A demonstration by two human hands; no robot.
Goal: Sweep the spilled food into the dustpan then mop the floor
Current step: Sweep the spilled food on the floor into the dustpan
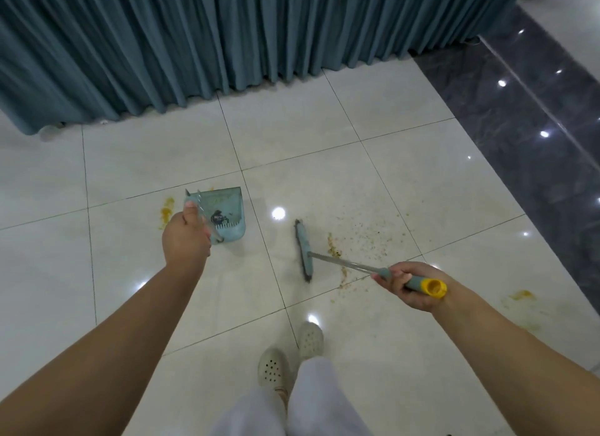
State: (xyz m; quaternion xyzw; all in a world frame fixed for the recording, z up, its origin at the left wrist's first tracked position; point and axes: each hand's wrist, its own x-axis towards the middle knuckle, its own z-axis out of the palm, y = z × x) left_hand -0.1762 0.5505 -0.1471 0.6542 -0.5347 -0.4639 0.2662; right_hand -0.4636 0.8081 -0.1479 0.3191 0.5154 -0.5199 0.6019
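Gripping the dustpan [227, 213] in my left hand [185, 237], my right hand [410, 284] clasps the broom [305, 250] beside spilled food [360, 240].

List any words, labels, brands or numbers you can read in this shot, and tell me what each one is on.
No text can be read anywhere in this view.
Dustpan, held by the left hand: a dark printed mark and faint embossing on the pan, too blurred to read.
Broom, held by the right hand: no lettering visible on its head, handle or yellow end cap.

Both arms outstretched; left hand [185, 237], right hand [409, 286] fingers curled, gripping.
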